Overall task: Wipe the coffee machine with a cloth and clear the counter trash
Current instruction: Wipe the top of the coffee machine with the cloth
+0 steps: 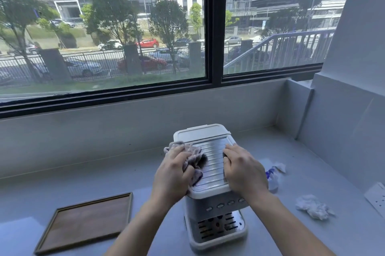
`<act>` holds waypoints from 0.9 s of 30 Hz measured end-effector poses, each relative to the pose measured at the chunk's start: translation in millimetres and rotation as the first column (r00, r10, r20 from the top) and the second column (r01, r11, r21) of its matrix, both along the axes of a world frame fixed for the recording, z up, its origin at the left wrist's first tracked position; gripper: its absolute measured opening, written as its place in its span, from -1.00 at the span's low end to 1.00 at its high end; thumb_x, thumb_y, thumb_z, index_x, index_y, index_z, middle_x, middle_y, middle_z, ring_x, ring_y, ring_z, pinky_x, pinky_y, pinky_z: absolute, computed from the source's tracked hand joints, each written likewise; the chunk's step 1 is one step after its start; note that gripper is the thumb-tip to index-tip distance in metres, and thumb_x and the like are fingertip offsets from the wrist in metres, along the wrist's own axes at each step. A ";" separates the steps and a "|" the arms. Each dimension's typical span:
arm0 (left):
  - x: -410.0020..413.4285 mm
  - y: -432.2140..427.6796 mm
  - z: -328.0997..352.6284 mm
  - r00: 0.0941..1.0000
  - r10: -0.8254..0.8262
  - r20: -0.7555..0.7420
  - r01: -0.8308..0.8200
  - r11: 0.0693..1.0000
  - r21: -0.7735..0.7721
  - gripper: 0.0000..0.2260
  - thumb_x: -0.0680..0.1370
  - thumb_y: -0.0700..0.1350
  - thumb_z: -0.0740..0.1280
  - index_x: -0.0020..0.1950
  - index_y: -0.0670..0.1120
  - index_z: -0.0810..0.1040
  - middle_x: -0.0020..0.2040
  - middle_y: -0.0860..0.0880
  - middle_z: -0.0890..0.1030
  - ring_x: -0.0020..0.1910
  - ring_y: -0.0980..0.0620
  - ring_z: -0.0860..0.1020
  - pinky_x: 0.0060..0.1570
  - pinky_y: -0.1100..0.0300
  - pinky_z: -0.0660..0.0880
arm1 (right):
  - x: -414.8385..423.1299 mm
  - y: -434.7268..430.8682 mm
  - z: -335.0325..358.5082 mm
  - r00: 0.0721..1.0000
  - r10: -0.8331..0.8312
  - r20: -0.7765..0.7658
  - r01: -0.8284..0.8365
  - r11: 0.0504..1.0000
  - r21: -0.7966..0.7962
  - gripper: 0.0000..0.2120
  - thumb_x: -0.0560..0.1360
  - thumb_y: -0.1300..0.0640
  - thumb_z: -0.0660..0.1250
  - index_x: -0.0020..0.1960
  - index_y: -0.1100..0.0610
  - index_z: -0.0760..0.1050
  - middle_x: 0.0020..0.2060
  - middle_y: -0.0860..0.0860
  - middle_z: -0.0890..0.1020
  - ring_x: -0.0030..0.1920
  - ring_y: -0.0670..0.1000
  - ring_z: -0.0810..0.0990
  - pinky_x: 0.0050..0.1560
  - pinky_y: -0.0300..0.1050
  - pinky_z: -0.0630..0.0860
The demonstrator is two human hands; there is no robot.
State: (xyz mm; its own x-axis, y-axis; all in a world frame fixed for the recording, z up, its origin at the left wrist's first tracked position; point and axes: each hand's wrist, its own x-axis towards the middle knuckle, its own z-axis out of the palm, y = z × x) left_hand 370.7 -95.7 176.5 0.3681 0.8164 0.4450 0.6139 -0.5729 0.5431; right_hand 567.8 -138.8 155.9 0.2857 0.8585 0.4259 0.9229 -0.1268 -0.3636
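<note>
A white coffee machine (212, 174) with a ribbed metal top stands on the grey counter (104, 172) in front of me. My left hand (174, 174) presses a bunched grey-pink cloth (193, 159) against the left side of the machine's top. My right hand (242, 169) lies flat on the right side of the top, fingers curled over its edge. A crumpled white tissue (313, 206) lies on the counter to the right. A small plastic bottle (271, 179) and another tissue scrap (280, 167) lie just right of the machine, partly hidden by my right hand.
A wooden tray (83, 224) lies on the counter at the left front. A white wall socket (378, 198) sits at the far right. A low wall and a large window run along the back; a wall corner juts in at the right.
</note>
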 end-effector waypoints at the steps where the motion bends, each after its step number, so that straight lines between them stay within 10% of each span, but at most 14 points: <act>1: 1.7 5.4 2.0 1.000 0.018 -0.023 -0.018 1.000 0.006 -0.71 0.49 -0.21 0.29 0.20 -0.09 0.59 0.39 0.04 0.45 0.45 0.06 0.28 0.33 0.22 0.28 | -0.3 -0.2 -0.4 1.000 -0.003 0.002 0.003 1.000 -0.002 -0.69 0.56 0.03 0.08 0.14 -0.02 0.56 0.24 -0.15 0.59 0.31 -0.10 0.48 0.08 -0.13 0.52; 11: 15.5 -61.8 -13.5 0.962 -0.249 -0.111 0.270 0.925 0.267 -0.78 0.40 -0.09 0.31 0.02 -0.06 0.60 0.07 0.01 0.64 0.16 -0.05 0.55 0.21 0.02 0.41 | -0.4 -3.0 8.0 1.000 0.010 0.002 -0.010 1.000 0.009 -0.81 0.58 0.09 0.16 0.00 0.01 0.56 0.05 -0.11 0.63 0.13 -0.01 0.56 -0.16 -0.08 0.48; 16: 35.4 -58.1 18.3 0.914 -0.264 0.308 0.323 0.933 -0.158 -0.69 0.39 -0.10 0.32 0.13 -0.02 0.52 0.05 0.00 0.60 0.04 0.04 0.55 0.13 0.09 0.47 | -2.1 -41.4 36.2 0.789 0.200 -0.581 -0.122 0.978 0.171 -0.72 0.63 -0.11 0.17 0.29 -0.22 0.52 0.17 -0.33 0.60 0.26 -0.18 0.53 0.29 -0.13 0.44; 19: 40.2 -48.4 32.0 0.823 -0.204 0.530 0.463 0.781 -0.419 -0.60 0.37 -0.02 0.35 0.20 0.02 0.48 0.15 -0.03 0.57 0.13 0.06 0.56 0.18 0.07 0.51 | -15.8 -67.4 37.7 0.625 0.368 -0.689 -0.228 0.930 0.290 -0.58 0.53 -0.34 0.14 0.34 -0.29 0.41 0.37 -0.29 0.46 0.41 -0.24 0.35 0.43 -0.14 0.28; 23: 28.3 -40.2 23.3 0.751 -0.130 0.647 0.482 0.779 -0.402 -0.66 0.41 -0.03 0.24 0.18 0.05 0.52 0.12 0.07 0.61 0.09 0.18 0.58 0.01 0.30 0.49 | -27.4 -76.8 27.2 0.922 0.325 -0.211 -0.332 0.943 -0.001 -0.29 0.34 -0.44 0.31 0.44 -0.36 0.22 0.54 -0.17 0.17 0.51 -0.16 0.14 0.48 -0.14 0.12; 27: 26.4 -22.7 0.2 0.966 -0.047 0.255 0.068 0.995 -0.077 -0.72 0.61 0.05 0.16 0.29 0.04 0.46 0.23 0.09 0.52 0.25 0.10 0.44 0.18 0.23 0.33 | -20.7 -60.3 22.6 0.927 0.375 -0.024 -0.376 0.927 -0.022 -0.38 0.37 -0.33 0.37 0.39 -0.16 0.44 0.45 -0.13 0.39 0.44 -0.07 0.32 0.41 -0.09 0.29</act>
